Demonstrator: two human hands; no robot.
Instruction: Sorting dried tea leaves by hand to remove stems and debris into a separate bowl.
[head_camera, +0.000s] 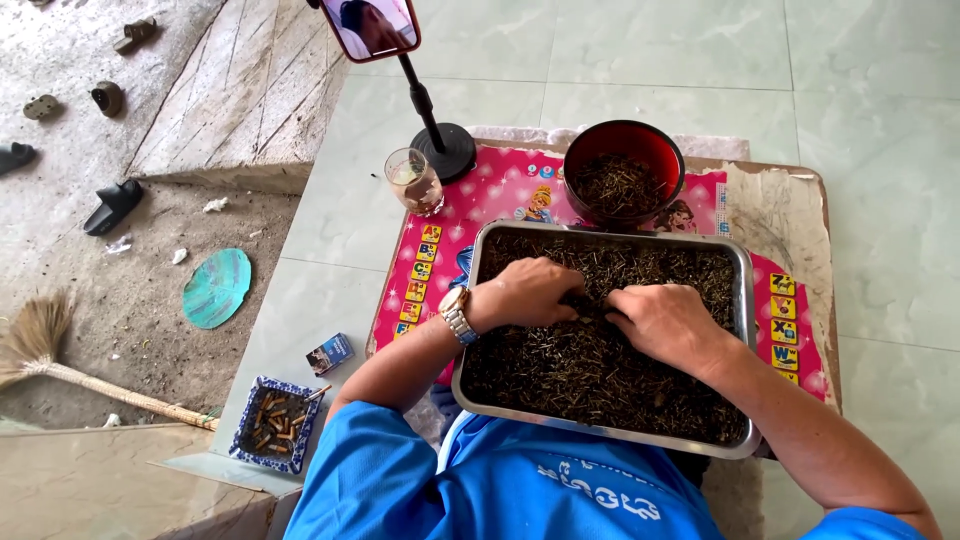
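Both hands, the left hand (528, 290) and right hand (662, 320), lie curled, palms down, fingers buried in small dark metal pieces (590, 375) filling a rectangular steel tray (466, 320); whether they grip any cannot be told.

the metal tray (745, 300) sits on a low table (790, 210), right before the person. both hands lie in the small metal pieces (580, 375) that fill it, the left hand (525, 292) just beside the right hand (665, 322). behind the tray stands a bowl (623, 140) holding more pieces. left of the bowl a glass (414, 181), and behind that a phone (372, 25) on a stand (443, 145). on the floor to the left, a small box (330, 353), an ashtray (275, 424), a broom (70, 365).
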